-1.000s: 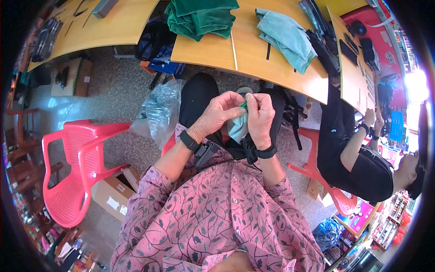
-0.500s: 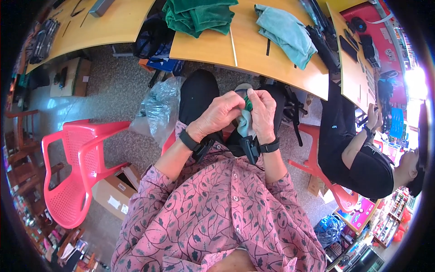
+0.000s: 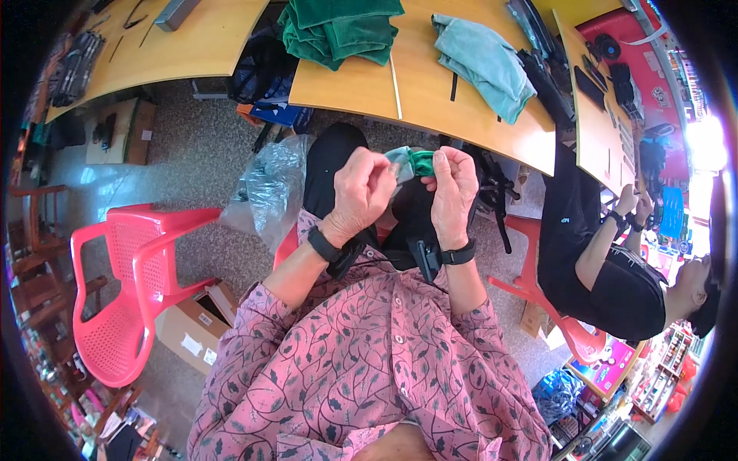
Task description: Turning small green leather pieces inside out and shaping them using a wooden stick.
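1. While the cloth [image 3: 422,163], green at one end and pale at the other, was held up over the person's knees [image 3: 332,165], both hands were on it.
2. The right hand [image 3: 455,184] pinched the bunched green end between thumb and fingers; the left hand [image 3: 360,188] closed on the pale end, its fingertips partly hidden.
3. It looked light, soft and hardly fragile, though loose folds might slip; its two ends seemed the best holds.
4. Beyond, a green pile [image 3: 338,34] and a pale pile [image 3: 484,65] lay on the table [image 3: 346,88].
5. A clear bag [image 3: 269,184] lay beside the left leg.
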The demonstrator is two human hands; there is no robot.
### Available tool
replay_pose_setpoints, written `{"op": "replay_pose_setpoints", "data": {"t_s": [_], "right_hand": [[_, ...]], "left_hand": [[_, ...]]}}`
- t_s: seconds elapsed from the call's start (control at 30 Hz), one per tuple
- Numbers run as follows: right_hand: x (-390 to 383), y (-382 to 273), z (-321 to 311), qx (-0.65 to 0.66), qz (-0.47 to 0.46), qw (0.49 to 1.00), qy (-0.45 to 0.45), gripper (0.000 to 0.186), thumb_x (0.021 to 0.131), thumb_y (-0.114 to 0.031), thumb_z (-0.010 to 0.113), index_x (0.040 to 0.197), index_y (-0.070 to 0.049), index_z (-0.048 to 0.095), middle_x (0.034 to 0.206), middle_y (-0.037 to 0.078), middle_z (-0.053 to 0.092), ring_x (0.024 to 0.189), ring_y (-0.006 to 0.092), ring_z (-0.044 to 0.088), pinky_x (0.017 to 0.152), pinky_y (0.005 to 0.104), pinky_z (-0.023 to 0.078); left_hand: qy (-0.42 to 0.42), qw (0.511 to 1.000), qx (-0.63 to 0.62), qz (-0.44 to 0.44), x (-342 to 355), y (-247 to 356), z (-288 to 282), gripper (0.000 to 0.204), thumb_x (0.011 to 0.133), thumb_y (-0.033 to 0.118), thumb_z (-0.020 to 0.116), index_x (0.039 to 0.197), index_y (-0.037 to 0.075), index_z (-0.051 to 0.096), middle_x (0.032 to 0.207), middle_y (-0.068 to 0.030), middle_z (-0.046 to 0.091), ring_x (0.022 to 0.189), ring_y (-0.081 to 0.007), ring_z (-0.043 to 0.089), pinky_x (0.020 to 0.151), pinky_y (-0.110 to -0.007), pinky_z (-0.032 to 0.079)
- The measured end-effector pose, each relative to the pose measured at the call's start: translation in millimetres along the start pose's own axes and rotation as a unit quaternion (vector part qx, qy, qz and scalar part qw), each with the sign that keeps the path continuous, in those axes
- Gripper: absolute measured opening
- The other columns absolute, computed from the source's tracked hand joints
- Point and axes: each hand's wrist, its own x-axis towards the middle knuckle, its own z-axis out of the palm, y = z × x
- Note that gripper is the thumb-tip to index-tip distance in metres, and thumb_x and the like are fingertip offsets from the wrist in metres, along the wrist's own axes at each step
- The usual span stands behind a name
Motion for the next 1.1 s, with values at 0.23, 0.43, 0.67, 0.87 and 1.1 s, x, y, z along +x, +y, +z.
{"op": "replay_pose_setpoints", "data": {"t_s": [0.23, 0.43, 0.67, 0.87, 1.1], "right_hand": [[-19, -3, 10, -0.015, -0.039, 0.999, 0.002, 0.014, 0.096, -0.009, 0.061, 0.107, -0.002, 0.056, 0.078, -0.003, 0.058, 0.060, 0.0013, 0.046, 0.051, 0.0164, 0.037], [-33, 5, 10, 0.011, 0.021, 0.999, -0.041, 0.014, 0.097, -0.009, 0.058, 0.109, -0.001, 0.056, 0.078, -0.003, 0.059, 0.060, 0.0011, 0.049, 0.050, 0.0153, 0.037], [-44, 20, 11, 0.129, 0.148, 0.979, -0.060, 0.013, 0.100, -0.014, 0.053, 0.105, -0.002, 0.055, 0.078, 0.000, 0.060, 0.059, 0.0040, 0.053, 0.048, 0.0159, 0.038], [-40, 17, 13, 0.171, 0.177, 0.968, -0.052, 0.016, 0.101, -0.017, 0.052, 0.105, -0.001, 0.053, 0.078, 0.003, 0.062, 0.056, 0.0050, 0.054, 0.045, 0.0160, 0.037], [-41, 15, 13, 0.164, 0.194, 0.963, -0.094, 0.015, 0.101, -0.017, 0.052, 0.102, -0.002, 0.053, 0.077, 0.004, 0.063, 0.054, 0.0050, 0.052, 0.044, 0.0165, 0.035]], "left_hand": [[-0.088, 0.973, -0.145, -0.153, -14, 2, 15, 0.017, 0.088, 0.015, 0.071, 0.095, 0.001, 0.064, 0.074, -0.0073, 0.064, 0.064, -0.0131, 0.062, 0.057, -0.027, 0.050], [-0.095, 0.875, -0.386, -0.275, -8, 3, 12, 0.032, 0.092, 0.014, 0.066, 0.119, 0.002, 0.053, 0.100, -0.0045, 0.063, 0.089, -0.0094, 0.060, 0.074, -0.025, 0.051], [-0.108, 0.837, -0.437, -0.312, -5, 4, 6, 0.032, 0.091, 0.005, 0.059, 0.122, 0.002, 0.051, 0.108, -0.0066, 0.063, 0.093, -0.0106, 0.060, 0.077, -0.024, 0.051], [-0.109, 0.736, -0.571, -0.348, -3, -5, 6, 0.044, 0.091, -0.002, 0.050, 0.135, 0.002, 0.048, 0.113, -0.0091, 0.064, 0.086, -0.0109, 0.061, 0.070, -0.023, 0.051], [-0.085, 0.738, -0.570, -0.351, 0, -3, 3, 0.050, 0.089, -0.007, 0.048, 0.138, 0.005, 0.046, 0.115, -0.0086, 0.063, 0.076, -0.0061, 0.057, 0.063, -0.020, 0.049]]}}
